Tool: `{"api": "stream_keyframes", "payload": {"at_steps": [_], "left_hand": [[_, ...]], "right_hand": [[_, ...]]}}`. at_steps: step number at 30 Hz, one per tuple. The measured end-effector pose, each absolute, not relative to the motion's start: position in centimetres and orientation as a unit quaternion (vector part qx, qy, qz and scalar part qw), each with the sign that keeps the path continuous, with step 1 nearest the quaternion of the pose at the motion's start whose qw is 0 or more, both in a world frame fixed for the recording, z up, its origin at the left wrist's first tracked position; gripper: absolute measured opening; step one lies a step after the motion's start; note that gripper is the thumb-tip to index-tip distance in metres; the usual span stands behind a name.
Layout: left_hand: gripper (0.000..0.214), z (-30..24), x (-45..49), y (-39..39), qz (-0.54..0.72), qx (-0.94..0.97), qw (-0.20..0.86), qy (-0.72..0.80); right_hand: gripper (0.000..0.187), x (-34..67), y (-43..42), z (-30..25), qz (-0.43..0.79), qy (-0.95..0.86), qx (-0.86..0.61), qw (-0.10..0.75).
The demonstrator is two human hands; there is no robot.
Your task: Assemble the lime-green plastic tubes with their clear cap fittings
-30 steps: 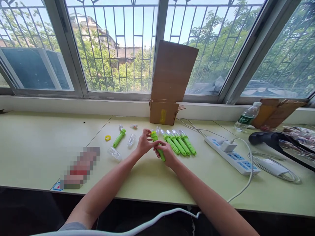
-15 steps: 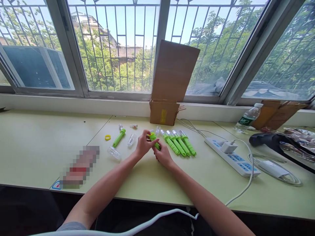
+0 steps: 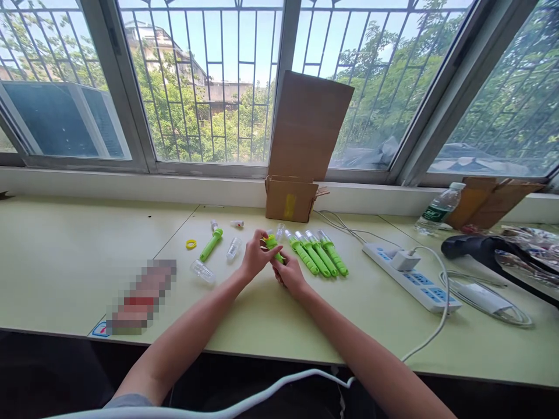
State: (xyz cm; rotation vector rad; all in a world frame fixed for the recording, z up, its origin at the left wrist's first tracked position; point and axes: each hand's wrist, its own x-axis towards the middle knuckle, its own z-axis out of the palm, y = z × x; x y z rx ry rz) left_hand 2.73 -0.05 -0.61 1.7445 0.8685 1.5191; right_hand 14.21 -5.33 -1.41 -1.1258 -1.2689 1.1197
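My left hand (image 3: 254,257) and my right hand (image 3: 289,274) meet over the table, both closed on one green stick-shaped handle (image 3: 273,244). The left fingers pinch its top end, the right hand wraps its lower part and hides it. Just right of my hands lies a row of several finished green handles with clear tips (image 3: 317,252). To the left lie another green handle (image 3: 211,244), a yellow ring (image 3: 191,244) and clear caps (image 3: 203,270).
An open cardboard box (image 3: 292,198) stands at the window sill behind the parts. A white power strip (image 3: 413,278) with cables lies to the right, with a water bottle (image 3: 439,208) and a black device (image 3: 480,249) beyond. A blurred patch (image 3: 142,297) is at the left front.
My right hand has slid up the green handle towards the left hand, so less of the handle shows below. Both hands have drawn a little closer together.
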Motion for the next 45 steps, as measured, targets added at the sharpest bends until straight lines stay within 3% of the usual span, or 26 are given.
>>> {"api": "stream_keyframes", "payload": {"at_steps": [15, 45], "left_hand": [[0.049, -0.40, 2.51, 0.49, 0.573, 0.682, 0.314, 0.328], [0.048, -0.01, 2.48, 0.19, 0.578, 0.679, 0.302, 0.337]], "right_hand": [[0.046, 14.40, -4.90, -1.88, 0.532, -0.487, -0.444, 0.532], [0.038, 14.44, -5.34, -1.15, 0.560, -0.469, -0.433, 0.529]]}}
